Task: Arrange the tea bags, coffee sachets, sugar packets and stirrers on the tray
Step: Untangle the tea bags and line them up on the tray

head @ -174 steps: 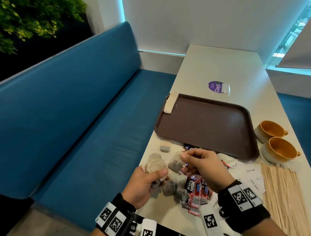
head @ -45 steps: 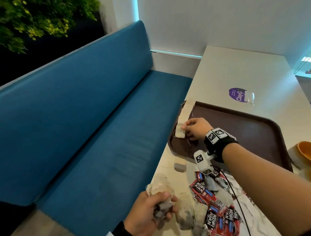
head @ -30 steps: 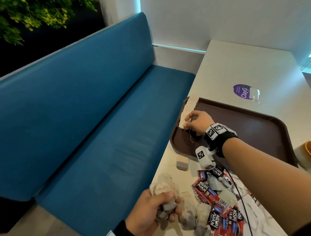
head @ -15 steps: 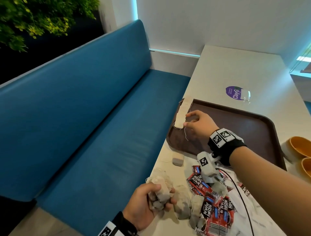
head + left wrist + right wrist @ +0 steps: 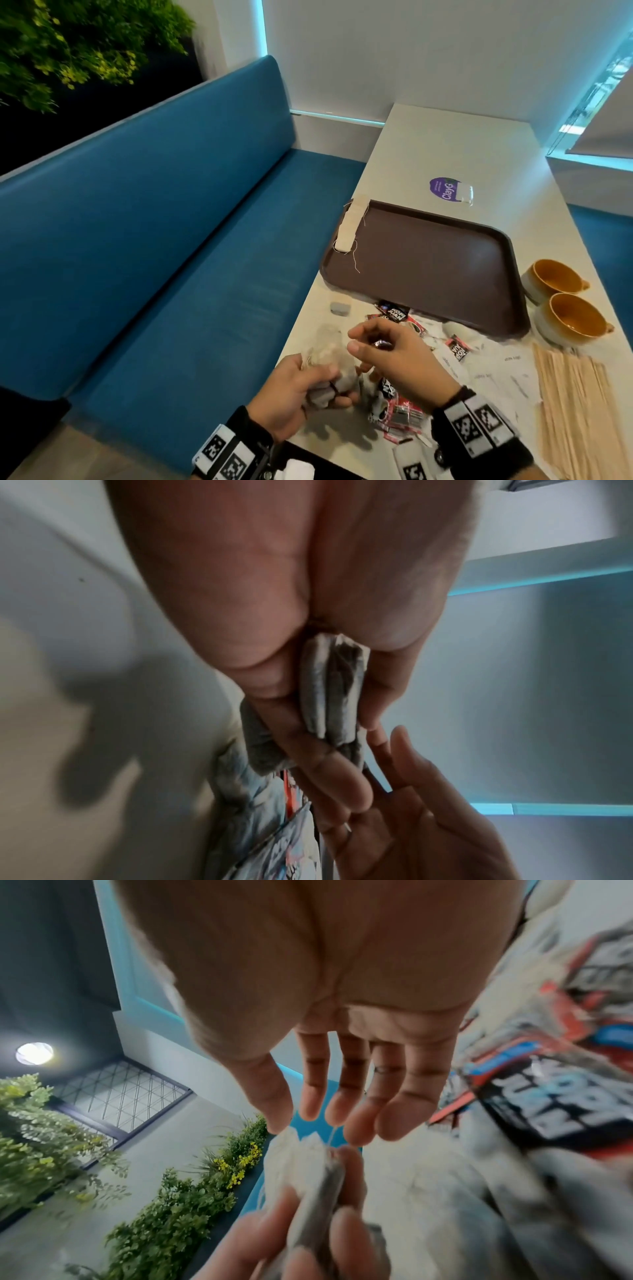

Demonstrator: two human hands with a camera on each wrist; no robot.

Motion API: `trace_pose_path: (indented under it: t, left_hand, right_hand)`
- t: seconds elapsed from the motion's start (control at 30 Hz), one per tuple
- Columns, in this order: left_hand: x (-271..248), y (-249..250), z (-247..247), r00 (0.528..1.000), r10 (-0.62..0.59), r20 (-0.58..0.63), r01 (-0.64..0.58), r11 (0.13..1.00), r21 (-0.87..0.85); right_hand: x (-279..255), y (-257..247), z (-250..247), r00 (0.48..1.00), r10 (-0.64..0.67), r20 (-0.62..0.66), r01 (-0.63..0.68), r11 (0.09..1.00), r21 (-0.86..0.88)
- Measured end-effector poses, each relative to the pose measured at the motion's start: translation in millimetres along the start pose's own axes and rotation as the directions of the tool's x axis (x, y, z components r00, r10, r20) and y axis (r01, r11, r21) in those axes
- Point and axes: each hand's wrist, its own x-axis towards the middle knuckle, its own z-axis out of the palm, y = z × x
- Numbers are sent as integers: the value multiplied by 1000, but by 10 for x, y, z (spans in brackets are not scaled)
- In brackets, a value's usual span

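My left hand (image 5: 325, 389) grips a bunch of grey tea bags (image 5: 346, 378) near the table's front left edge; the left wrist view shows the tea bags (image 5: 334, 696) squeezed between thumb and fingers. My right hand (image 5: 356, 339) hovers over the top of the bunch with loose, spread fingers; its fingertips (image 5: 284, 1121) sit at the white tops of the tea bags (image 5: 304, 1161), and no grip shows. A row of tea bags (image 5: 351, 226) lies along the left rim of the brown tray (image 5: 428, 267). Red and black coffee sachets (image 5: 397, 411), white sugar packets (image 5: 486, 375) and wooden stirrers (image 5: 575, 411) lie on the table.
Two orange cups (image 5: 561, 301) stand right of the tray. One small grey tea bag (image 5: 339, 306) lies by the tray's near left corner. A purple sticker (image 5: 445, 190) is beyond the tray. A blue bench (image 5: 171, 257) runs along the table's left side.
My right hand left the row of tea bags on the tray's left rim and came back to the bunch in my left hand. The left hand kept its grip.
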Motion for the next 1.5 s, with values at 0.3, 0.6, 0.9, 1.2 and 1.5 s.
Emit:
trace_pose_path:
  t: [0.3,0.6,0.9,1.2,1.5]
  left_hand:
    - [-88,-63,197,1000,21,8,-22,993,118]
    - [-102,-68,202,999,-22,-26,23,997,69]
    - [-22,-23,100,992,-18,-121,23,999,36]
    - [23,-81,171,991,-6,-133,15,997,70]
    - [8,-75,125,993,49,-106,-31,986,163]
  right_hand:
    - [-364,75,-84,997,-69,-42,71,995,66]
    - [-416,199,-169,1000,-13,-7,13,1000,-13]
    - [-332,113,-301,999,0,-54,5,995,97]
    - [-210,61,-23,971,-14,238,-61,951,302]
    - [-201,105,154,996,51,66,-64,974,216]
